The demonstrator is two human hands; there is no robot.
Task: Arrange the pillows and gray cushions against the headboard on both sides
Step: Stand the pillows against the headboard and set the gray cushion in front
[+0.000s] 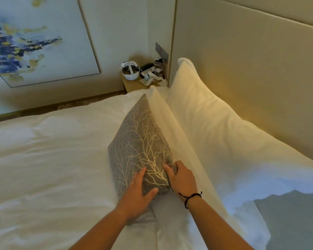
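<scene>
Two white pillows (211,123) stand on your white bed (52,159), the rear one leaning on the beige headboard (251,69) and the front one just before it, with another gray cushion (293,213) at the lower right. Against the front pillow leans the gray cushion (143,150) with its pale branch pattern. Your left hand (139,192) lies flat on its face, fingers straight and spread, while your right hand (181,179) curls its fingers round the near edge.
</scene>
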